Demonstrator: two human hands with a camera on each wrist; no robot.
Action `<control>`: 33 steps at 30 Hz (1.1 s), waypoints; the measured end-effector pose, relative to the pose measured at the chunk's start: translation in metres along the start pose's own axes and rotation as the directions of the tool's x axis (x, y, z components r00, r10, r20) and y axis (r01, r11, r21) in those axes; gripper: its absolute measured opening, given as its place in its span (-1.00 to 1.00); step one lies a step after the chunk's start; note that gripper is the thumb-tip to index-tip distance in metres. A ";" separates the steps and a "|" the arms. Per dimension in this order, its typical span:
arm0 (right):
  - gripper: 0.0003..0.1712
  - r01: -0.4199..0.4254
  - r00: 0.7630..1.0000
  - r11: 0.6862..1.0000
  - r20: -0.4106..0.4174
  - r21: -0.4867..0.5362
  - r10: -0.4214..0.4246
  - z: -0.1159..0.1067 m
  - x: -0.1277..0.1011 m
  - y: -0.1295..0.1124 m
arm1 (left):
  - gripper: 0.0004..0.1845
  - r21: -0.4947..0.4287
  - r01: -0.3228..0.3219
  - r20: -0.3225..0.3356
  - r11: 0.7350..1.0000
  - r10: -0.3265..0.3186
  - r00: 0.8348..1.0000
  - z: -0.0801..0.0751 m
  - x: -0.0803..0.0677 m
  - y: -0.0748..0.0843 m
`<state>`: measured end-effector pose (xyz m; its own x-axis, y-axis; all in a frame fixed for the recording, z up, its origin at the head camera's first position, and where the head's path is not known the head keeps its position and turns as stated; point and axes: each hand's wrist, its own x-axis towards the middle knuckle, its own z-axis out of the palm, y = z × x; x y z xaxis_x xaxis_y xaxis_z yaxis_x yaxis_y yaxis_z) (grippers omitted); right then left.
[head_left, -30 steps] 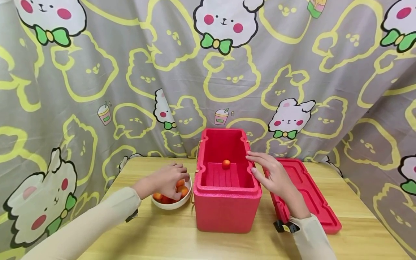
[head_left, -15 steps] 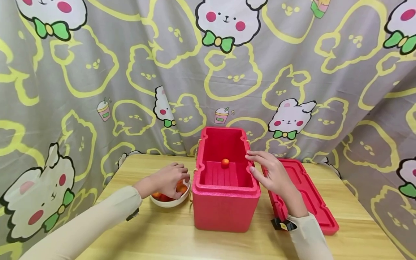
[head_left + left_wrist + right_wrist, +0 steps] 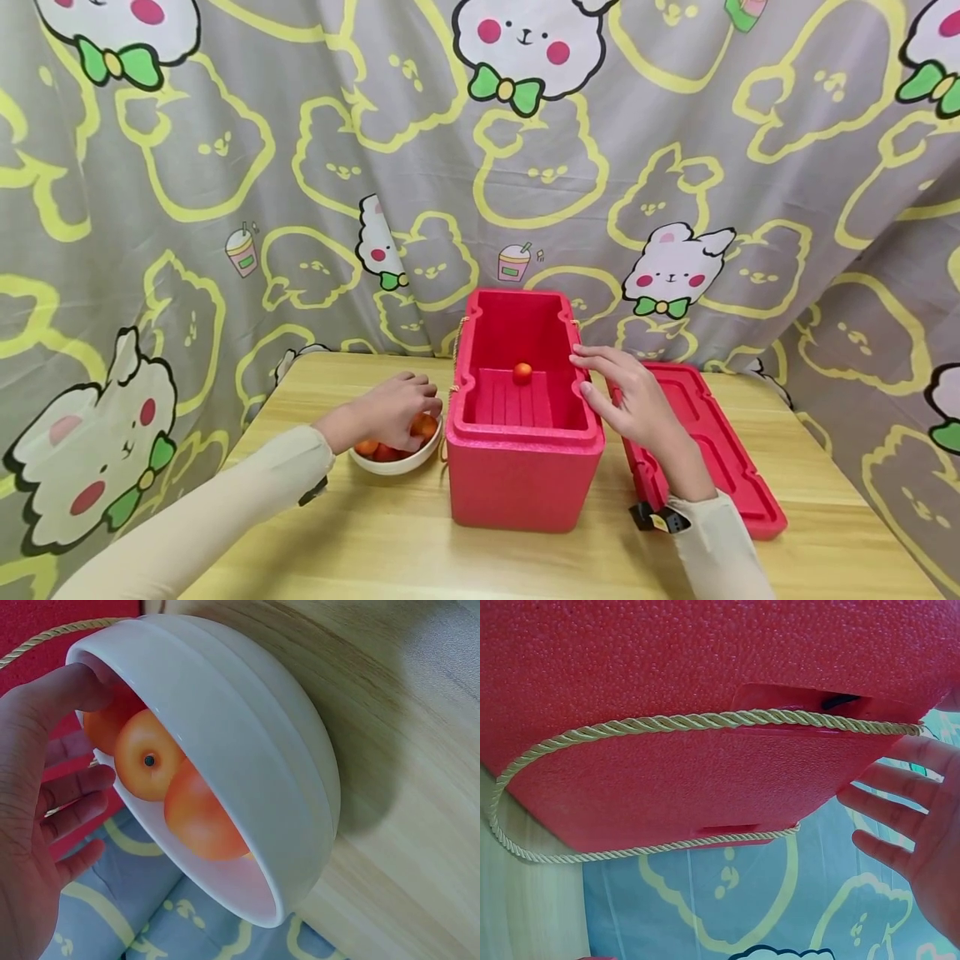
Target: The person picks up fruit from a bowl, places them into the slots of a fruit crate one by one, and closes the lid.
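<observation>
The left hand (image 3: pixel 390 410) reaches into the white bowl (image 3: pixel 405 458) of orange fruits (image 3: pixel 146 754) near the desk's (image 3: pixel 390 550) left edge, fingers loosely spread, gripping nothing. The right hand (image 3: pixel 630 400) hovers open beside the red foam box's (image 3: pixel 525 483) right rim; one fruit (image 3: pixel 522 372) lies inside.

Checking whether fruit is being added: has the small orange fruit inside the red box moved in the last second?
No. The orange fruit sits at the same spot near the back wall of the red box.
</observation>
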<state>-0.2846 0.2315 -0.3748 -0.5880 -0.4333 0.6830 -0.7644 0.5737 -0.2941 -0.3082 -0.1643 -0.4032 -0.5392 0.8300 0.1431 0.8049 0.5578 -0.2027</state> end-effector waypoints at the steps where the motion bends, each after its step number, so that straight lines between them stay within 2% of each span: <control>1: -0.48 -0.001 1.000 1.000 0.001 -0.002 0.001 0.000 0.000 0.000 | -0.65 0.006 0.000 0.004 1.000 0.000 1.000 0.000 0.001 0.000; 7: -0.48 0.000 1.000 1.000 -0.004 -0.002 0.000 0.001 -0.001 0.001 | -0.66 0.018 0.011 0.016 1.000 -0.012 1.000 0.004 0.002 -0.002; 21: -0.47 -0.013 1.000 1.000 -0.002 -0.003 0.013 0.002 -0.002 0.001 | -0.59 0.018 0.095 0.078 0.995 -0.096 0.992 0.007 0.003 -0.006; 33: -0.47 -0.004 1.000 1.000 -0.009 -0.005 0.004 0.002 -0.002 0.000 | -0.57 0.010 0.145 0.029 0.989 -0.145 0.989 0.001 0.001 -0.016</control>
<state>-0.2836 0.2310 -0.3770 -0.5888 -0.4245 0.6878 -0.7607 0.5788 -0.2940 -0.3217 -0.1730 -0.4004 -0.6570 0.7403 0.1426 0.7159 0.6719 -0.1897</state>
